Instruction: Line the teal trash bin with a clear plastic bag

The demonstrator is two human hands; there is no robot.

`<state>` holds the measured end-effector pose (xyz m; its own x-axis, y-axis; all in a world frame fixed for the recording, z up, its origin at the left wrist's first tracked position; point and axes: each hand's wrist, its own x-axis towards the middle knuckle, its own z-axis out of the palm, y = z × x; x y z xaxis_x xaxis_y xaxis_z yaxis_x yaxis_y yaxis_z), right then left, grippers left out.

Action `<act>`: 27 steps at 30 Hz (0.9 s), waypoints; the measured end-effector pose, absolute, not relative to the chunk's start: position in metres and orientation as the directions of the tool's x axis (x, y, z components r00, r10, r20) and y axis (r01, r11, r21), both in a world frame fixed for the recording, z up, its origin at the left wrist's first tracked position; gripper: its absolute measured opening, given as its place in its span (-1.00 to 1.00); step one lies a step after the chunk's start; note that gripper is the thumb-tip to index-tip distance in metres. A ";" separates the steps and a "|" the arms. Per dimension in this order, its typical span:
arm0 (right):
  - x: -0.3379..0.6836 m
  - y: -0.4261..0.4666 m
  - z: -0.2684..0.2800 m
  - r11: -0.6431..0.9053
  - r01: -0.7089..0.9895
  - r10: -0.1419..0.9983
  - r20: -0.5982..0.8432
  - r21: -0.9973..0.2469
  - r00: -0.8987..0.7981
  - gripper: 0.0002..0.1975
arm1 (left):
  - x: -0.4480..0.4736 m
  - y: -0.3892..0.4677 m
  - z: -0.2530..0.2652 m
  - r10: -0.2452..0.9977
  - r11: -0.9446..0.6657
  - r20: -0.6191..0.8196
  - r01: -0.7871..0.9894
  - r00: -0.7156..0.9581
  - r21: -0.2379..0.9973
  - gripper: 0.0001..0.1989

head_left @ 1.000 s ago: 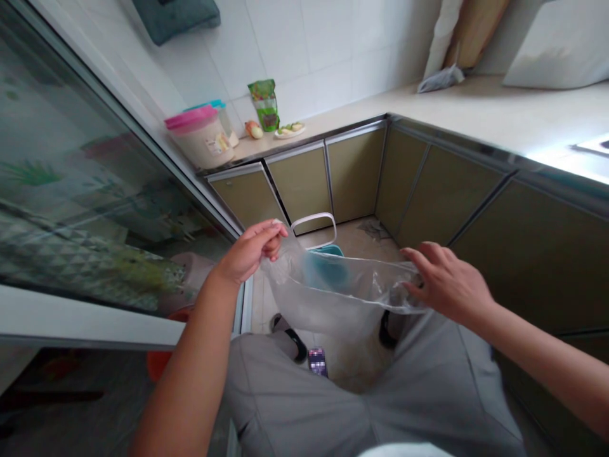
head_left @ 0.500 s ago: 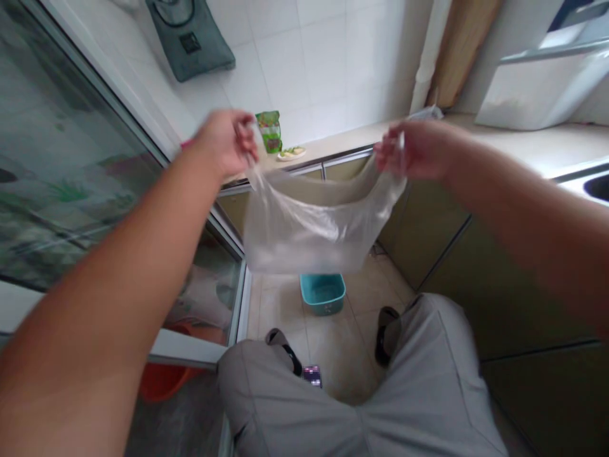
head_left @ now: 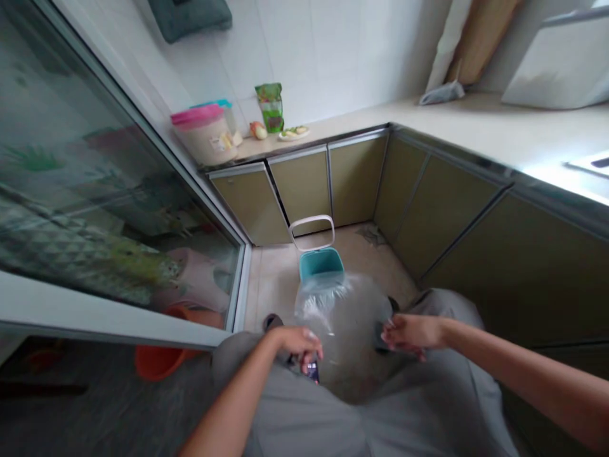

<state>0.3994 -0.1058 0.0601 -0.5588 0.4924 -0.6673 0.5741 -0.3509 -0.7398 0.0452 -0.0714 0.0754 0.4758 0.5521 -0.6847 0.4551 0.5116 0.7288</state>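
Note:
A clear plastic bag (head_left: 333,308), smeared by motion, stretches low between my two hands, above the floor and my knees. My left hand (head_left: 299,344) is closed on its left side, over my left knee. Fingers curled, my right hand (head_left: 409,333) grips the opposite side near my right knee. The bag's far edge overlaps the near side of a teal bin (head_left: 321,257) on the floor. Just behind the bin, a white ring-shaped rim (head_left: 311,219) leans up against the cabinet. A phone (head_left: 312,370) lies on the floor, partly hidden by my left hand.
Cabinets (head_left: 299,190) and a counter (head_left: 476,120) wrap round the back and right. On the counter are a pink-lidded container (head_left: 204,136), a green pouch (head_left: 271,109), an onion (head_left: 258,130) and a small plate (head_left: 294,133). A glass door (head_left: 200,254) borders the left; an orange basin (head_left: 157,362) sits beyond.
Both hands have dropped from counter height to knee level and drawn nearer, bringing the bag down. The white rim and cabinet fronts have come into sight; the view has tilted down.

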 end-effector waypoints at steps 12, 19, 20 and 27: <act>0.392 0.040 0.169 -0.074 0.492 0.897 -0.274 -0.867 -0.346 -0.59 | 0.001 0.055 0.127 0.982 0.093 -0.144 0.346 0.124 0.934 -0.30; 0.372 0.083 0.174 -0.036 0.601 0.954 -0.208 -0.798 -0.218 -0.74 | -0.003 0.077 0.132 0.998 -0.057 0.047 0.466 0.032 0.883 -0.17; 0.369 0.085 0.170 -0.061 0.630 0.952 -0.235 -0.774 -0.197 -0.75 | -0.003 0.076 0.129 0.999 -0.048 0.037 0.477 0.033 0.878 -0.17; 0.366 0.077 0.135 -0.205 0.766 0.889 -0.443 -0.610 -0.115 -0.80 | -0.002 0.062 0.105 0.992 0.096 -0.122 0.441 0.031 0.892 -0.08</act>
<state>0.3655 0.0772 0.1348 -0.1147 0.8890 -0.4433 0.7657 -0.2052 -0.6096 -0.0021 0.0617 0.1052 0.0309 0.9921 -0.1218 0.4408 0.0959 0.8925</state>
